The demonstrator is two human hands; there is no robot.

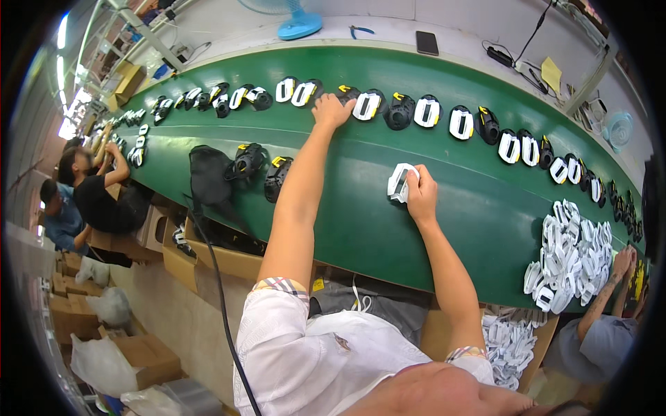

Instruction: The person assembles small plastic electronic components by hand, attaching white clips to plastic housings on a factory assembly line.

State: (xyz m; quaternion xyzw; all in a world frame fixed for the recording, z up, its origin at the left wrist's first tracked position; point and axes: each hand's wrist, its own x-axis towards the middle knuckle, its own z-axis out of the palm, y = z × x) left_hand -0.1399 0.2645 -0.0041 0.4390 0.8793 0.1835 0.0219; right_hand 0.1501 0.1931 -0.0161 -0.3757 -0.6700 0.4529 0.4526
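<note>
My right hand (pixel 422 197) holds a white plastic frame (pixel 401 182) with an oblong slot, above the green work surface. Its thumb lies over the frame's right side, and the other fingers are partly hidden. My left hand (pixel 331 111) reaches to the far row, its fingers and thumb around the near side of a black plastic shell (pixel 349 91) with a yellow piece. Just right of that hand, a white frame (pixel 367 105) sits on a black shell. Nearer me, left of my forearm, lie two more black shells (pixel 246 161) (pixel 279 177) with yellow pieces.
Similar parts line the long green table (pixel 361 229). A heap of white frames (pixel 572 256) lies at right, above a box of more frames (pixel 510 343). A black object (pixel 210 175) and cable (pixel 220 298) are at left. Co-workers sit at both ends.
</note>
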